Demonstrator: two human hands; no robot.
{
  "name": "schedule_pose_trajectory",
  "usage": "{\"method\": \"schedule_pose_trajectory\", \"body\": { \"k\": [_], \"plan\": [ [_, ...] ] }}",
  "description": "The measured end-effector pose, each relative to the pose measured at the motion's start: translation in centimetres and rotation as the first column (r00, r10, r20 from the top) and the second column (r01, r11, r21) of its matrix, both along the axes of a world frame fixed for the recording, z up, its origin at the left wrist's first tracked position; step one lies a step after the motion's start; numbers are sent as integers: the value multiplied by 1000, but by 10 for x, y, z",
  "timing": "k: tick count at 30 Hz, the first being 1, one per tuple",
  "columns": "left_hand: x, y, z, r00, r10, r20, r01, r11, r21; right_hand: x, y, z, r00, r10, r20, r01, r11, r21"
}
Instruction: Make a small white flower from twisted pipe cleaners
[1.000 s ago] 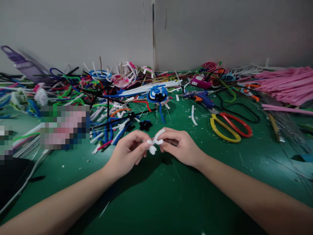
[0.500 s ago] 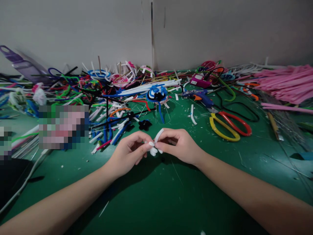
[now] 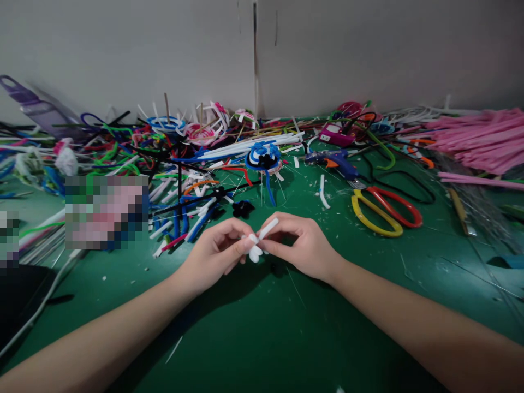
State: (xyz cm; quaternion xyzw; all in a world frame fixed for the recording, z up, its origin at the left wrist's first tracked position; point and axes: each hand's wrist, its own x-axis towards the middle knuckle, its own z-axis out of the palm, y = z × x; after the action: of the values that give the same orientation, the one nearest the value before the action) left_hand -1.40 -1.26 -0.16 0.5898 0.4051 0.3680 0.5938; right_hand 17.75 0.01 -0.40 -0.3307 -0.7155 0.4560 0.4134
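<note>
Between my hands is a white pipe cleaner (image 3: 256, 253), bent into small petal-like loops with one straight end sticking up to the right. My left hand (image 3: 216, 252) pinches the looped part between thumb and index finger. My right hand (image 3: 305, 244) is closed on the same pipe cleaner near the base of its free end, the fingertips almost meeting those of the left. Beyond the hands lie a black pipe-cleaner flower (image 3: 243, 208) and a blue and white coiled hat shape (image 3: 263, 157) with a blue stem. Part of the white piece is hidden by my fingers.
Scissors (image 3: 379, 213) with yellow and red handles and a blue glue gun (image 3: 341, 165) lie to the right. Pink pipe cleaners (image 3: 483, 139) are heaped at far right. Cut pieces (image 3: 196, 210) cover the left middle. A purple bottle (image 3: 43, 114) leans by the wall.
My right hand has shifted and turned slightly, and the white pipe cleaner's free end now tilts further right. The left hand keeps its pinch nearly in place.
</note>
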Motion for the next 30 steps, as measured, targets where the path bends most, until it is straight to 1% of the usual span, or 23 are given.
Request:
{"method": "schedule_pose_trajectory", "body": {
  "k": [4, 7, 9, 12, 15, 16, 18, 21, 24, 27, 30],
  "plan": [
    [0, 1, -1, 999, -2, 33, 3, 1000, -25, -2, -3, -1, 998, -58, 19, 54, 987, 149],
    [0, 2, -1, 999, -8, 49, 10, 999, -35, -3, -4, -3, 996, -90, 19, 81, 961, 266],
    [1, 2, -1, 998, -14, 57, 16, 999, -36, -2, -4, -5, 994, -110, 27, 93, 927, 364],
    [0, 1, 0, 998, -22, 56, 24, 999, -38, -1, -6, -6, 987, -146, 60, 96, 856, 509],
    [-1, 0, 0, 998, -34, 52, 36, 999, -39, 0, -8, -5, 977, -185, 105, 88, 803, 590],
    [-1, 0, 0, 998, -38, 54, 40, 999, -37, 0, -8, -5, 975, -192, 116, 86, 798, 597],
    [0, 0, 0, 998, -42, 57, 43, 999, -30, -1, -8, -4, 972, -199, 124, 92, 808, 582],
    [2, -1, 0, 998, -39, 48, 40, 999, -13, -3, -7, -5, 974, -196, 118, 109, 851, 514],
    [3, -2, 2, 998, -41, 45, 41, 999, 14, -4, -5, -5, 985, -155, 81, 107, 900, 422],
    [3, -4, 1, 996, -68, 66, 65, 996, 55, -3, -4, -4, 987, -140, 76, 105, 931, 350],
    [2, -4, 0, 990, -102, 95, 94, 992, 84, -2, -4, -3, 986, -154, 67, 129, 951, 281]
  ]
}}
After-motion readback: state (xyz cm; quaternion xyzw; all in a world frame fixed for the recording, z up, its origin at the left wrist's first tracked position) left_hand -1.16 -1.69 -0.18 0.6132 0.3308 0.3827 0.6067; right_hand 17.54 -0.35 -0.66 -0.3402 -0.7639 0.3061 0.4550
